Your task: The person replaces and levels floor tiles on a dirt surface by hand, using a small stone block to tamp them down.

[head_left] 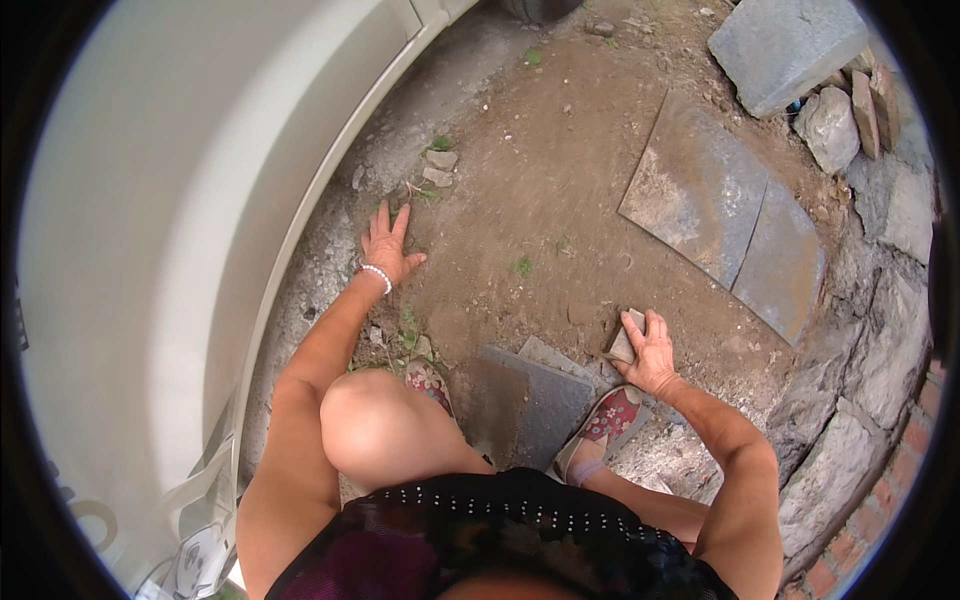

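My left hand (388, 247), with a white bead bracelet (378, 277) at the wrist, is stretched out over the dirt with its fingers spread and nothing in it. Just beyond its fingertips lie small grey stones (439, 167) and a few green weeds. On the right, my right hand (650, 358) is closed around a small flat-sided stone piece (624, 343), low over the ground beside my right shoe (612, 412). Its fingers lie over the stone's far edge. Between my feet lie dark grey slabs (545, 405), partly hidden by my leg and clothing.
A pale vehicle side (200, 200) fills the left. Broken flat slabs (700, 185) lie at the right, with a thick grey block (788, 50) and loose rocks (828, 130) behind them. A rough stone wall (860, 400) with a brick edge (890, 500) runs along the right.
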Tool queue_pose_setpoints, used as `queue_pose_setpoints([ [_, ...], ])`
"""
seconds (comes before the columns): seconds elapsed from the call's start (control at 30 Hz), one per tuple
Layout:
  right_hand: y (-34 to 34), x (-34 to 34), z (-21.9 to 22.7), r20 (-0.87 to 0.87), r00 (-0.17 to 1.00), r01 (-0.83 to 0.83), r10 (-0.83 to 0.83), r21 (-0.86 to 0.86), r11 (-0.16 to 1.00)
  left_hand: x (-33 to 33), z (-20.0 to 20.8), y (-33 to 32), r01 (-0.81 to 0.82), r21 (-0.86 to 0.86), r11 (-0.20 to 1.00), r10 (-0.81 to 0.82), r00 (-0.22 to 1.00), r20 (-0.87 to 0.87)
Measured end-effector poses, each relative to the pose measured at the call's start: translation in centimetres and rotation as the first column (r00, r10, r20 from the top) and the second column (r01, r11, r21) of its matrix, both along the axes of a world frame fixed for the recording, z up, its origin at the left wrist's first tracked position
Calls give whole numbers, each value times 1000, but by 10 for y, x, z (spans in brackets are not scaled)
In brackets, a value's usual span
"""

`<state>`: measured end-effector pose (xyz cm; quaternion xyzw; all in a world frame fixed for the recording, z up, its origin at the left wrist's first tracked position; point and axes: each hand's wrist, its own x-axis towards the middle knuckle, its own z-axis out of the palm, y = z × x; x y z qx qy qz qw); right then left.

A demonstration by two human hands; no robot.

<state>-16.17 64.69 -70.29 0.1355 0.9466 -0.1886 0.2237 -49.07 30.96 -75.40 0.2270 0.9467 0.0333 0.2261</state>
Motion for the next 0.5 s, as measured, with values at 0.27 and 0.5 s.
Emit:
queue_pose_setpoints([
  [0.27, -18, -47, -18, -163, 986, 28, -38, -63, 998, -7, -36, 17, 114, 305, 946, -69, 986, -154],
  [0.5, -70, -108, -27, -279, 954, 97, -110, -61, 993, -53, -46, 62, 283, 447, 849, -119, 925, -360],
])
